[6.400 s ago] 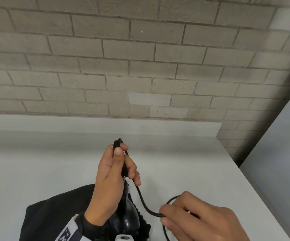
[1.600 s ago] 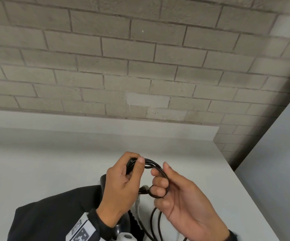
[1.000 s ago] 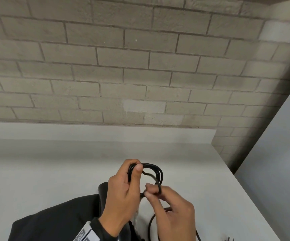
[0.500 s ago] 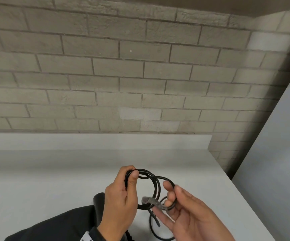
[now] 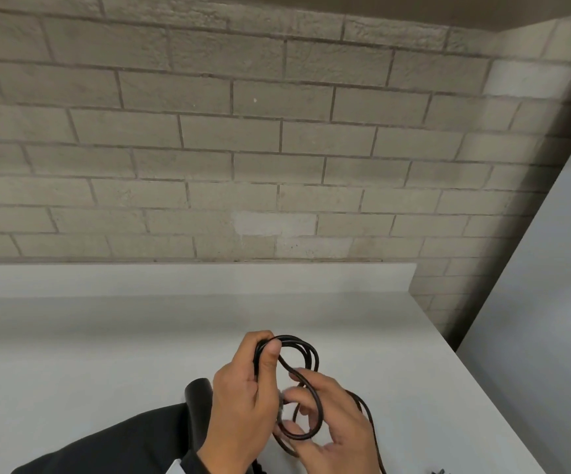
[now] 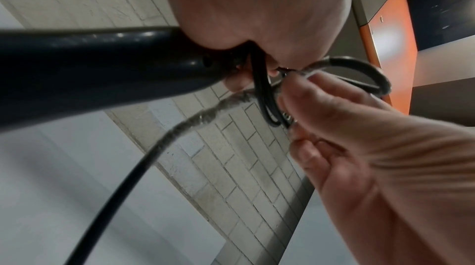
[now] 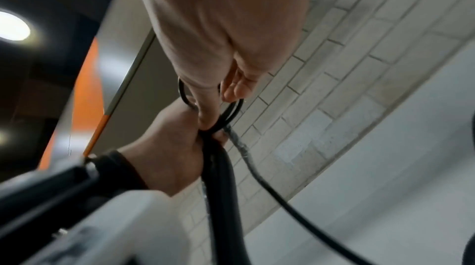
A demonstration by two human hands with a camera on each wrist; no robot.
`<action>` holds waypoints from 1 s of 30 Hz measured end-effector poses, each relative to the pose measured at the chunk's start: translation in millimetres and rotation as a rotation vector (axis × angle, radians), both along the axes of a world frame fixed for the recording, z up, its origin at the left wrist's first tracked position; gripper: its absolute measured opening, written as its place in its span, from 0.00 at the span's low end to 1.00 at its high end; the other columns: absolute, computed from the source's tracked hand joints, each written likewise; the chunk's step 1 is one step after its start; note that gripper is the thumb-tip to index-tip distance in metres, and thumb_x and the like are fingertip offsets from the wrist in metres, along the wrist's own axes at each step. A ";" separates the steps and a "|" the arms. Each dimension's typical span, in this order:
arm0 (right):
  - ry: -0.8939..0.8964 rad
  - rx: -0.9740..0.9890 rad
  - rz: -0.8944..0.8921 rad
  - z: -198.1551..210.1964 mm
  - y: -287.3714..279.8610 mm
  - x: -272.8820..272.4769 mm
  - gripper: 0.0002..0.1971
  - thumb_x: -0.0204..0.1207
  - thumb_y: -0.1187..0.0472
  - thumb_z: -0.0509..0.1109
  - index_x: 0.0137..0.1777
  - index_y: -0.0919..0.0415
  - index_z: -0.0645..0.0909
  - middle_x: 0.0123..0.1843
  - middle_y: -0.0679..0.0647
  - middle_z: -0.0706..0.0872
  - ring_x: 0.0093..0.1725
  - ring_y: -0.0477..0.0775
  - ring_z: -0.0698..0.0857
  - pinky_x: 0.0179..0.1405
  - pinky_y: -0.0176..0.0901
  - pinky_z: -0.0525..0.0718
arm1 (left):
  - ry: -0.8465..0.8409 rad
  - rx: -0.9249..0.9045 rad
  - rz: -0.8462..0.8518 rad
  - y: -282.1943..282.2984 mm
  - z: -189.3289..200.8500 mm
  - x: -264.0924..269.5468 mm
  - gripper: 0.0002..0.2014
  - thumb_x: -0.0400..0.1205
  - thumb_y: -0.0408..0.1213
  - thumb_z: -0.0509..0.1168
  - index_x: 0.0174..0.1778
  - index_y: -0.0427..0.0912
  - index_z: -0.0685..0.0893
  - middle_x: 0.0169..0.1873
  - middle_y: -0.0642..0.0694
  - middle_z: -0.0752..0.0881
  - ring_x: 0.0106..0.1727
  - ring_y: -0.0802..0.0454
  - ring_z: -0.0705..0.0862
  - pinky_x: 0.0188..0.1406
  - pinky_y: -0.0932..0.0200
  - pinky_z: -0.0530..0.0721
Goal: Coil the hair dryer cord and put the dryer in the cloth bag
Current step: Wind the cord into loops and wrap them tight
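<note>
Above the white counter (image 5: 106, 354) my left hand (image 5: 243, 405) grips several loops of the black cord (image 5: 306, 352) against the end of the black hair dryer's handle (image 6: 90, 70), thumb pressed on top of the coil. Close beside it, my right hand (image 5: 338, 425) has its fingers curled through the lower loop and pinches the cord. From there the loose cord (image 5: 368, 415) trails down and off the bottom edge. The dryer body (image 5: 197, 401) shows behind my left hand. The black cloth bag (image 5: 123, 443) lies on the counter below it, mouth hidden.
A grey brick wall (image 5: 243, 148) backs the counter, with a low white upstand (image 5: 174, 278) along it. The counter's right edge (image 5: 475, 381) runs diagonally, with a pale panel (image 5: 550, 302) beyond it. A small dark object (image 5: 438, 471) sits at the bottom edge.
My right hand has come back in to the left hand, bringing another turn of cord onto the coil. The coil has grown since the first frame. The view has tilted upward.
</note>
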State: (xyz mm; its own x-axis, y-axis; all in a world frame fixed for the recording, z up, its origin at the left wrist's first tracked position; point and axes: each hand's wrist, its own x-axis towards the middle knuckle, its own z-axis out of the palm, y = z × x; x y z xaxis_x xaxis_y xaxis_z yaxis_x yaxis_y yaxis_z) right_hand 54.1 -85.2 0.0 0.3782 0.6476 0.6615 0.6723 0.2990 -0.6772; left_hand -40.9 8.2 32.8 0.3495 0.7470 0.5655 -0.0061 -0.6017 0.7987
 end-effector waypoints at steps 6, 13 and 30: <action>-0.199 -0.093 -0.058 6.6 1.0 -1.1 0.13 0.74 0.57 0.73 0.55 0.38 0.84 0.55 0.29 0.86 0.48 0.39 0.82 0.45 0.27 0.82 | 0.008 0.056 0.004 -1.6 -2.8 4.7 0.04 0.85 0.51 0.60 0.46 0.62 0.78 0.22 0.55 0.76 0.19 0.62 0.69 0.20 0.72 0.67; 0.657 0.106 0.065 42.5 -13.5 -5.0 0.25 0.53 0.31 0.81 0.38 0.51 0.91 0.39 0.59 0.93 0.39 0.53 0.89 0.44 0.33 0.85 | -0.031 0.062 0.016 8.2 -2.4 2.7 0.08 0.83 0.54 0.59 0.45 0.57 0.80 0.25 0.48 0.77 0.20 0.62 0.68 0.21 0.71 0.65; 0.458 -0.458 -0.224 29.8 -75.0 75.2 0.16 0.66 0.70 0.81 0.47 0.49 0.89 0.34 0.59 0.89 0.31 0.50 0.87 0.33 0.27 0.82 | -0.041 -0.067 0.077 24.3 -2.5 -4.3 0.08 0.83 0.47 0.62 0.43 0.51 0.84 0.20 0.52 0.75 0.20 0.57 0.68 0.21 0.59 0.69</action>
